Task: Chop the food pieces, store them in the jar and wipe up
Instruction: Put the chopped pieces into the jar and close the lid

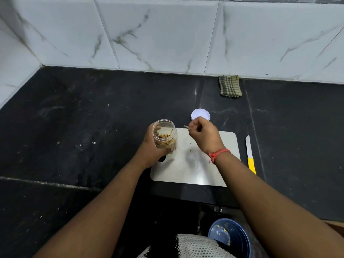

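One small greenish food piece (185, 126) is pinched at the fingertips of the right hand (203, 134), just right of the open mouth of the clear round plastic jar (164, 134), which is gripped by the curled fingers of the left hand (152, 146) and tilted toward it. The piece's long axis appears to point left, at the jar. Nothing is seen between them. Below lies the pale rectangular chopping board (197, 164); the white round lid (200, 114), yellow-handled knife (250, 154) and checked folded cloth (230, 86) are set apart.

White marbled wall tiles (167, 34), black stone counter (93, 108), blue bin (240, 237)
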`<state>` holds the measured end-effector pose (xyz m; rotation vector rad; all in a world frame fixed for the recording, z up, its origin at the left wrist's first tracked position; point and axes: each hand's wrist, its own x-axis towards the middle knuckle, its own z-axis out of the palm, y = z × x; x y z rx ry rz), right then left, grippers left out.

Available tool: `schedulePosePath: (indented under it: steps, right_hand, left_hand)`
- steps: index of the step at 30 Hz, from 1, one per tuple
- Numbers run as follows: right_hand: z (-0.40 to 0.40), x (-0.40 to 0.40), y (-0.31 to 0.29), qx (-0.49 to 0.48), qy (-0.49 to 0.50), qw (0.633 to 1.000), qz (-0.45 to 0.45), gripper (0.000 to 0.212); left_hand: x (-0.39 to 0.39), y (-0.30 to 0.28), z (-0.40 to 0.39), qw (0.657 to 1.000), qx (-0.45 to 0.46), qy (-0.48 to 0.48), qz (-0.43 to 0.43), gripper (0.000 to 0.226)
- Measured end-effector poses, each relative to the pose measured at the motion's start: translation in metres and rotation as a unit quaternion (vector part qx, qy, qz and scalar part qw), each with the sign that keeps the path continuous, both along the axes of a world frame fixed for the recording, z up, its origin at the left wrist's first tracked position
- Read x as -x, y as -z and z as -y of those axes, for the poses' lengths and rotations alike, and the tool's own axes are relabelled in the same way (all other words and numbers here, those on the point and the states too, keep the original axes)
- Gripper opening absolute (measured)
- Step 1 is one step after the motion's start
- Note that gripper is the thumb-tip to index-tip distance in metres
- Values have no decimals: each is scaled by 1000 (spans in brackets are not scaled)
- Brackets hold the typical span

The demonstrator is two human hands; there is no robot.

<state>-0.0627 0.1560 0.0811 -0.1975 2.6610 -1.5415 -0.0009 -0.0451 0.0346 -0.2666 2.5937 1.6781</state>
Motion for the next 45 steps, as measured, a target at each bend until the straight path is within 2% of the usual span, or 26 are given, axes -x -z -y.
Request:
schedulePosePath:
  steps: [4,7,11,14,16,19,21,22,24,26,28,31,33,37,42,45]
  right_hand:
    - [27,12,-41,39,-67,996,-46,8]
    - [45,19,-45,-60,-158,978,-123,12]
    - [59,26,-42,-266,-301,898,-180,17]
    - [58,29,-46,-324,-363,850,-204,24]
    - [52,31,-50,-278,-352,866,-220,22]
    - [36,38,-42,-174,-205,942,-199,21]
    - [22,43,-20,-174,-132,965,-145,24]
    - [15,43,-6,-195,-134,964,-121,26]
    - [3,35,18,-243,-200,944,-99,30]
    - [-4,25,37,-289,-290,904,-125,34]
    - [-8,15,48,-325,-339,870,-149,33]
    - [-18,6,59,-345,-362,848,-174,44]
    - [-27,5,63,-343,-360,844,-200,43]
    - [-35,-5,65,-329,-331,853,-234,22]
    - [-27,-10,67,-335,-273,875,-217,27]
    - [-24,-12,76,-340,-244,885,-202,22]
  left_hand:
    - [-1,-3,1,1000,-2,1,-3,97]
    - [0,-2,1,1000,-7,7,-5,96]
    - [0,-3,0,1000,-14,17,-3,94]
    - [1,-4,0,1000,-19,17,-7,91]
    - [1,-3,1,1000,-20,13,-8,92]
    - [1,1,1,1000,-20,1,-12,94]
    - [0,2,1,1000,-16,-3,-10,96]
    - [0,2,1,1000,-16,-4,-10,97]
    - [0,2,1,1000,-15,-3,-9,97]
    - [0,2,2,1000,-11,1,-4,97]
    - [0,3,2,1000,-9,1,1,98]
    - [0,3,2,1000,-2,0,6,98]
    - [0,3,3,1000,2,0,6,98]
    - [0,2,2,1000,7,2,9,99]
    - [-1,2,1,1000,12,-2,9,98]
    - [-1,3,1,1000,14,-3,10,96]
